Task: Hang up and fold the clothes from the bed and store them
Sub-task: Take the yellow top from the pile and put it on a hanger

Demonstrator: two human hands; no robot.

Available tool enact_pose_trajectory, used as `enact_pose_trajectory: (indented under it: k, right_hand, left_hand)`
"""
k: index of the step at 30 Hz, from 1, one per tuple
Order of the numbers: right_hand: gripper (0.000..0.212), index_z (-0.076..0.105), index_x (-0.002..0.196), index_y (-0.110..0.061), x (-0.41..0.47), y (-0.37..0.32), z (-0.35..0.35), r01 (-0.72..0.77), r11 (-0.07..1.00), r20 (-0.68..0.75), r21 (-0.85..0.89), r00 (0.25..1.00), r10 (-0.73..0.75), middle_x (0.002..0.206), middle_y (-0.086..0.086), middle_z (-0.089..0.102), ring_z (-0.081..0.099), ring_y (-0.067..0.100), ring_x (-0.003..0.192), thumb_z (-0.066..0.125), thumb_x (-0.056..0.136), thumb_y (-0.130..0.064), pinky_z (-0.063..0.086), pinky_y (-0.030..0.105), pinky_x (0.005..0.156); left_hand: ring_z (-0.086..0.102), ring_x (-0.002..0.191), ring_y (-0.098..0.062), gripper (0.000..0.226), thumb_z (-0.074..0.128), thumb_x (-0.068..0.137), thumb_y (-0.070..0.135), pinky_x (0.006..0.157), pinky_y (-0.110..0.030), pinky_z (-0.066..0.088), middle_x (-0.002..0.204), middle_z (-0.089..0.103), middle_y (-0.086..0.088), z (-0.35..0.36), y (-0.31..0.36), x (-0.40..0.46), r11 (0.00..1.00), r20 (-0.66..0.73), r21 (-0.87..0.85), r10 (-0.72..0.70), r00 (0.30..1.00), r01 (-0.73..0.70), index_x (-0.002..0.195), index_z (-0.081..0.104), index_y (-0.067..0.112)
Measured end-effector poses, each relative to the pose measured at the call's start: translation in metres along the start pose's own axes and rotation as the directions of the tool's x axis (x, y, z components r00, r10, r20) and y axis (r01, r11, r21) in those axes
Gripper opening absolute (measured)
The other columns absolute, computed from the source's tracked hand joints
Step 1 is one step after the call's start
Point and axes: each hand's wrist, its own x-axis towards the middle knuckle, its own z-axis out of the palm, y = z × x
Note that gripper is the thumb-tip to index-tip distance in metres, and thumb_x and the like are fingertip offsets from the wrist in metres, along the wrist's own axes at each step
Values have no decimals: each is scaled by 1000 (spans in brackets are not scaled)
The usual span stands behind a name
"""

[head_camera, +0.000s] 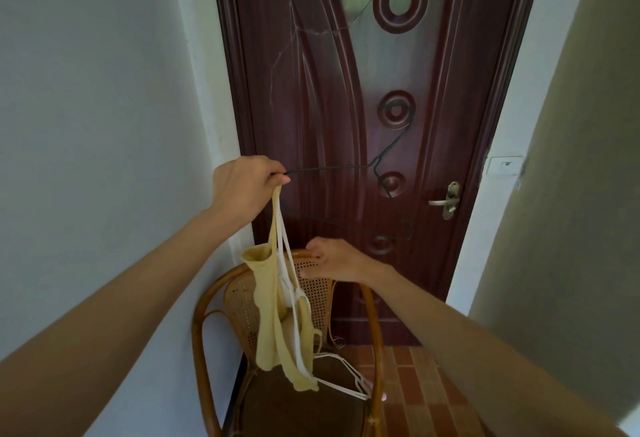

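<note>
Left hand (pixel 244 183), centre-left of frame: fingers curled, pinching one end of a dark wire hanger (pixel 375 163) together with the straps of a yellow camisole (pixel 277 325), which dangles below it at lower centre. Right hand (pixel 332 261), centre of frame: fingers loosely bent, resting on the top rail of a rattan chair (pixel 211 301). White hangers (pixel 346 381) lie on the chair seat.

The dark wire hanger (pixel 381 166) nearly vanishes against the door (pixel 329 90); its lower bar blurs out. The left hand (pixel 242 187) hides the hanger's end. The chair (pixel 221 298) runs off the bottom edge, the yellow garment (pixel 270 315) covering its back.
</note>
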Motion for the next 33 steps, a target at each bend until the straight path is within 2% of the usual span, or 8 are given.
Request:
enact_pose_trajectory:
  k: [4, 6, 8, 11, 17, 23, 27, 33]
  right_hand:
    - [55, 63, 123, -28, 10, 18, 35, 20, 1000, 3, 22, 1000, -20, 124, -9, 64, 58, 10, 115, 74, 72, -44, 47, 27, 96]
    - [37, 69, 106, -20, 11, 25, 45, -46, 998, 48, -40, 998, 48, 103, -4, 67, 60, 13, 95, 70, 77, -42, 47, 28, 79]
    - [21, 64, 80, -14, 12, 35, 51, -100, 992, 63, -80, 993, 105, 77, -2, 60, 55, 13, 72, 65, 83, -35, 40, 28, 60]
    - [32, 44, 58, -19, 13, 57, 55, -171, 982, 31, -74, 984, 174, 57, -4, 44, 46, 14, 56, 59, 84, -28, 31, 27, 50]
    - [27, 62, 76, -3, -10, 92, 44, -299, 953, -4, 56, 954, 299, 73, 8, 51, 49, 18, 70, 64, 87, -27, 32, 30, 58]
    - [41, 51, 61, -18, -24, 121, 30, -351, 933, -123, 79, 925, 358, 60, -5, 50, 49, 10, 60, 81, 75, -41, 35, 29, 59]
    - [29, 55, 65, -16, -33, 129, 18, -349, 934, -164, 69, 920, 356, 60, -2, 53, 54, 14, 62, 77, 77, -30, 42, 32, 61]
    - [27, 51, 61, -24, -44, 128, 8, -363, 932, -207, -20, 913, 351, 58, -10, 57, 65, 12, 61, 69, 78, -16, 45, 19, 55]
  left_hand:
    - [65, 93, -23, 26, 58, 95, 37, 69, -29, 40, 102, 72, 2, -3, 2, -2, 1000, -3, -10, 12, 1000, -12, 104, 75, 21]
    - [65, 92, -22, 26, 58, 95, 38, 69, -29, 40, 102, 72, 2, -5, 3, -3, 1000, -7, -18, 13, 1000, -13, 104, 75, 22]
    - [65, 91, -21, 25, 58, 95, 38, 68, -28, 39, 101, 72, 3, -6, 2, -5, 1000, -7, -21, 12, 1000, -12, 104, 75, 22]
    - [64, 89, -21, 25, 57, 95, 37, 66, -27, 36, 100, 72, 2, -10, -1, -9, 1000, -9, 3, -1, 1000, 1, 104, 75, 23]
    - [60, 83, -16, 24, 59, 95, 34, 56, -18, 26, 103, 72, 0, -16, -11, -14, 998, -31, -36, -47, 998, 46, 105, 76, 20]
    - [56, 77, -13, 24, 59, 95, 34, 55, -21, 26, 101, 73, -1, -18, -21, -19, 996, -33, -40, -84, 996, 83, 105, 76, 20]
    - [64, 90, -23, 25, 60, 94, 35, 65, -27, 30, 102, 73, -2, -17, -26, -23, 993, -23, -39, -110, 994, 109, 106, 75, 19]
    - [64, 93, -24, 26, 60, 94, 35, 63, -27, 29, 103, 73, -3, -14, -29, -28, 992, -28, -51, -120, 992, 118, 107, 75, 18]
